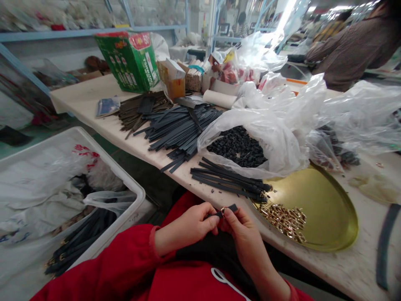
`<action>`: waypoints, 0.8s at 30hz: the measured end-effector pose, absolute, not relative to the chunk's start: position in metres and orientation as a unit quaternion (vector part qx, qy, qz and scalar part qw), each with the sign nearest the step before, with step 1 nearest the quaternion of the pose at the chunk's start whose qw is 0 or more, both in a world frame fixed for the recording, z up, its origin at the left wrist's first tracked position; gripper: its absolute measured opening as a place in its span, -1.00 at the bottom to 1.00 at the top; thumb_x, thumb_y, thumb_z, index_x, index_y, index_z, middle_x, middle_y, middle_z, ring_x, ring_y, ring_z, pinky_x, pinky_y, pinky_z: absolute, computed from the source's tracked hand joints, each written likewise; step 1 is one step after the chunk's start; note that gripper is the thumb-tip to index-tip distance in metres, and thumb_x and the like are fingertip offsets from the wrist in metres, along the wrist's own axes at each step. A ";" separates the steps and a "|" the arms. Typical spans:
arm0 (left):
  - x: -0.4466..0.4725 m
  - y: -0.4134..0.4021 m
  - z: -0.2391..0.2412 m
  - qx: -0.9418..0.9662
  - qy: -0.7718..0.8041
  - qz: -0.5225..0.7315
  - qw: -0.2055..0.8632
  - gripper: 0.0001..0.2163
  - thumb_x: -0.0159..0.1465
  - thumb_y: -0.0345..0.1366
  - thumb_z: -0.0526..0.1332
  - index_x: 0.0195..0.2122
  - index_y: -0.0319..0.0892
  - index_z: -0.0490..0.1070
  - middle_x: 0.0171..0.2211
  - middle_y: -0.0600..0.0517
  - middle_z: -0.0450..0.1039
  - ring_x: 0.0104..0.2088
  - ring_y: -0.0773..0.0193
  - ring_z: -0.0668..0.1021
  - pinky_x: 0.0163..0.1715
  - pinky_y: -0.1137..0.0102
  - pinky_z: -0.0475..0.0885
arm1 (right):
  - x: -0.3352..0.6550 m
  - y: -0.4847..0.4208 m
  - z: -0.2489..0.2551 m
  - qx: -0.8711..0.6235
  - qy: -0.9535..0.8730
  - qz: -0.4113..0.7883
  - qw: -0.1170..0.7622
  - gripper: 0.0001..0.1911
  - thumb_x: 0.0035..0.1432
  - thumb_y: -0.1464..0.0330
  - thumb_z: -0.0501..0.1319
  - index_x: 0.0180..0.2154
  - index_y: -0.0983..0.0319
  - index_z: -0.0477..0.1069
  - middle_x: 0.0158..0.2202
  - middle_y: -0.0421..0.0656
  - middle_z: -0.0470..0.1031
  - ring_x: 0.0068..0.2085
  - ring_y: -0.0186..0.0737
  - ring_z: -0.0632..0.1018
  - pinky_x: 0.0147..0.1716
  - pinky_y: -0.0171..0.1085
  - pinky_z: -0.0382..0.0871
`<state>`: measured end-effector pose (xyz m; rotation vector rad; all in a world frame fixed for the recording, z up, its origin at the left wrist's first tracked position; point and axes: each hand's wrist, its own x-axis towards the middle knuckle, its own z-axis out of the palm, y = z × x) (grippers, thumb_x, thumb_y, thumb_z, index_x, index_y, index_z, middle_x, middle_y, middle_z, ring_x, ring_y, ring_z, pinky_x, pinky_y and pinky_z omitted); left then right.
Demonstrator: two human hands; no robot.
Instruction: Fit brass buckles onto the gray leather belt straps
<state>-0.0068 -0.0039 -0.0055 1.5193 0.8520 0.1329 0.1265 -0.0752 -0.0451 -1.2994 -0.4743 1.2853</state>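
Note:
Between my two hands, just above my lap, is a dark strap (232, 208) with a small gold buckle (223, 211) on it. My left hand (200, 223) pinches the strap on the left of the buckle. My right hand (242, 228) has its thumb and fingers closed on the strap close to the buckle. Much of the strap is hidden by my fingers. Nearest on the table is a bundle of dark straps (225, 182) with gold buckles at their right ends. Beside it a pile of gold buckle parts (285, 219) lies on a brass-coloured tray (332, 209).
A plastic bag (282, 146) holds small black loops (238, 146). Behind lie loose dark strips (178, 127), brown strips (140, 108) and a green box (128, 62). At left stands a white bin (140, 188) with buckled straps (84, 240). Another person (357, 46) is at the upper right.

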 end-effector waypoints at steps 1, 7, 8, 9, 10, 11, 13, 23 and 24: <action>-0.006 -0.004 -0.006 0.664 0.373 0.069 0.645 -0.84 0.22 -0.21 0.04 -0.36 -0.21 0.26 -0.45 0.10 0.41 -0.62 0.47 0.31 -0.63 0.55 0.18 | 0.126 -0.075 -0.045 -0.553 -0.210 0.560 0.580 -0.75 -0.06 0.19 0.30 -0.41 0.23 0.41 -0.53 -0.28 0.41 -0.50 -0.36 0.37 -0.47 -0.36 0.25; -0.003 -0.004 -0.011 0.620 0.376 0.081 0.684 -0.82 0.22 -0.19 0.03 -0.38 -0.22 0.24 -0.51 0.11 0.37 -0.65 0.48 0.26 -0.69 0.55 0.12 | 0.123 -0.075 -0.039 -0.538 -0.212 0.583 0.571 -0.72 0.00 0.14 0.24 -0.49 0.24 0.38 -0.59 -0.27 0.38 -0.53 -0.36 0.37 -0.51 -0.37 0.23; -0.003 -0.003 -0.011 0.611 0.378 0.077 0.691 -0.82 0.22 -0.20 0.02 -0.38 -0.22 0.23 -0.53 0.11 0.36 -0.67 0.49 0.25 -0.70 0.56 0.10 | 0.123 -0.075 -0.038 -0.532 -0.199 0.589 0.575 -0.72 0.00 0.14 0.24 -0.49 0.24 0.38 -0.60 -0.27 0.38 -0.53 -0.36 0.37 -0.52 -0.38 0.23; -0.003 -0.002 -0.012 0.603 0.381 0.073 0.697 -0.83 0.21 -0.21 0.02 -0.38 -0.22 0.22 -0.54 0.11 0.35 -0.68 0.49 0.24 -0.72 0.56 0.08 | 0.124 -0.074 -0.037 -0.525 -0.185 0.596 0.579 -0.72 -0.01 0.14 0.24 -0.48 0.24 0.38 -0.60 -0.27 0.38 -0.54 -0.36 0.37 -0.53 -0.38 0.23; -0.003 -0.002 -0.012 0.596 0.383 0.070 0.702 -0.84 0.20 -0.23 0.02 -0.39 -0.22 0.21 -0.55 0.11 0.35 -0.68 0.50 0.23 -0.73 0.57 0.08 | 0.125 -0.074 -0.036 -0.520 -0.173 0.603 0.579 -0.72 -0.02 0.14 0.25 -0.47 0.24 0.37 -0.60 -0.27 0.37 -0.55 -0.36 0.36 -0.54 -0.38 0.23; -0.002 -0.001 -0.012 0.591 0.386 0.068 0.706 -0.85 0.20 -0.24 0.01 -0.39 -0.22 0.20 -0.56 0.11 0.34 -0.69 0.50 0.22 -0.73 0.57 0.07 | 0.126 -0.073 -0.035 -0.517 -0.165 0.609 0.578 -0.72 -0.03 0.15 0.26 -0.47 0.24 0.37 -0.61 -0.27 0.37 -0.56 -0.36 0.36 -0.54 -0.38 0.24; -0.001 -0.001 -0.013 0.583 0.391 0.066 0.709 -0.85 0.20 -0.24 0.01 -0.40 -0.23 0.20 -0.56 0.11 0.34 -0.70 0.52 0.22 -0.74 0.58 0.06 | 0.127 -0.073 -0.035 -0.523 -0.167 0.612 0.569 -0.71 -0.04 0.14 0.26 -0.47 0.25 0.36 -0.61 -0.27 0.35 -0.56 -0.36 0.35 -0.54 -0.37 0.24; 0.002 -0.009 -0.015 0.622 0.406 0.110 0.660 -0.82 0.21 -0.21 0.01 -0.43 -0.21 0.21 -0.55 0.11 0.35 -0.68 0.50 0.27 -0.72 0.56 0.13 | 0.128 -0.070 -0.041 -0.601 -0.302 0.508 0.538 -0.76 -0.06 0.19 0.24 -0.47 0.22 0.29 -0.58 -0.27 0.35 -0.54 -0.34 0.34 -0.53 -0.35 0.24; 0.002 -0.010 -0.016 0.625 0.409 0.103 0.657 -0.82 0.21 -0.20 0.01 -0.42 -0.21 0.21 -0.56 0.12 0.36 -0.69 0.49 0.26 -0.73 0.56 0.12 | 0.128 -0.070 -0.040 -0.596 -0.306 0.524 0.525 -0.75 -0.06 0.18 0.23 -0.48 0.22 0.29 -0.59 -0.27 0.34 -0.55 -0.34 0.34 -0.54 -0.35 0.23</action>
